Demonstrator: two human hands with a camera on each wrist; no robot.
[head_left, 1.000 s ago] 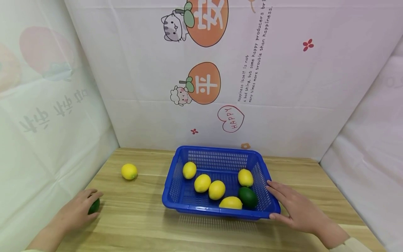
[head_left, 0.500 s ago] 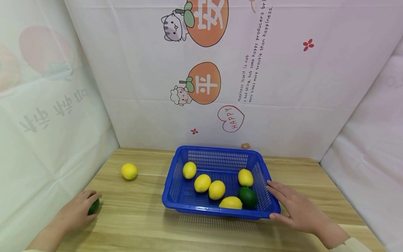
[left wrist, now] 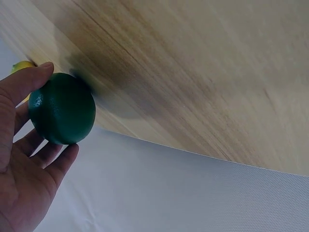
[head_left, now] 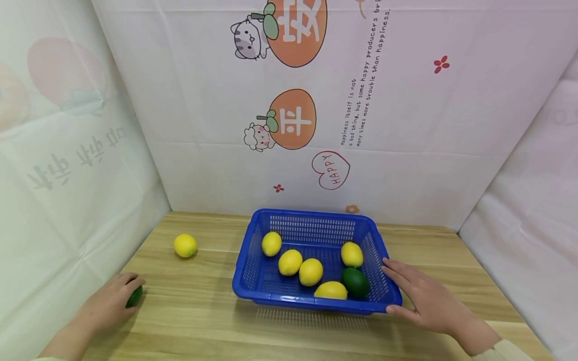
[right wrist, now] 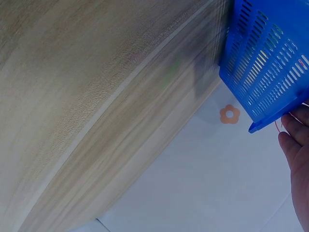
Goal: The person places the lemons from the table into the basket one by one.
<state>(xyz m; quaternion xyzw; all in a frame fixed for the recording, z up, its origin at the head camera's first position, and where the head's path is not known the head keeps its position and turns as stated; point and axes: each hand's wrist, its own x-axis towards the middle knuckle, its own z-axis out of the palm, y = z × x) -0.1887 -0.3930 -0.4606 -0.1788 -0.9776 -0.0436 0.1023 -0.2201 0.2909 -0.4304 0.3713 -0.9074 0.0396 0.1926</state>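
Observation:
At the left side of the table my left hand [head_left: 106,303] holds a dark green lime [left wrist: 63,108]. The left wrist view shows the thumb on one side of it and the fingertips on the other; in the head view the hand covers most of the fruit. A blue plastic basket [head_left: 289,299] with slotted walls stands at the centre. My right hand [head_left: 429,301] rests at its right end, fingers extended to the rim and thumb at the near corner. Inside lie several yellow lemons [head_left: 310,272] and another dark green lime [head_left: 355,283].
A single lemon [head_left: 185,245] lies on the wooden table [head_left: 194,311], beyond my left hand. White printed cloth [head_left: 217,165] hangs along the back and both sides of the table.
Almost nothing moves. My left hand, with the lime, shifts very slightly to the left; the right hand, basket and loose lemon stay in place.

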